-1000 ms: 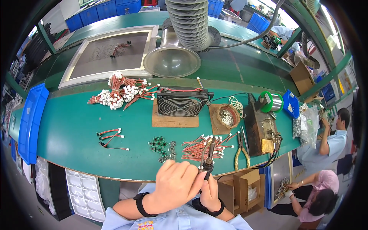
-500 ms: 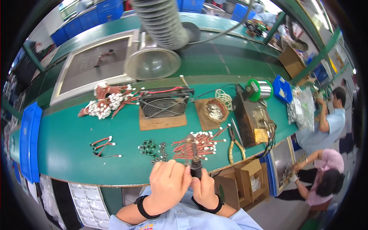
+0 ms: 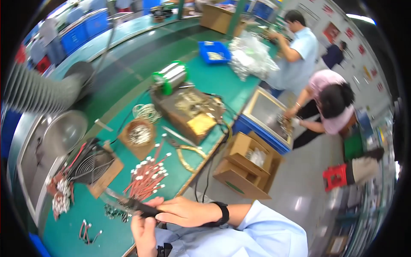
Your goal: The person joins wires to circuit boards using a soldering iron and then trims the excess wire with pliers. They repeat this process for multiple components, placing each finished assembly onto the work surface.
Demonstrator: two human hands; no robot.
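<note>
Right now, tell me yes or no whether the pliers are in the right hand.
No, the pliers lie on the table, while the right hand holds a black-handled tool.

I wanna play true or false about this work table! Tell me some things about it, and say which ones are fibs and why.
1. The right hand holds a black-handled tool. True.
2. The left hand is on the pliers. False: the left hand is at the tool, and the pliers lie on the green bench.
3. The wire spool has green ends. True.
4. The fan is inside a cardboard box. False: the fan is on the bench side, by a brown board.
5. Red leads with white plugs lie in a pile. True.
</note>
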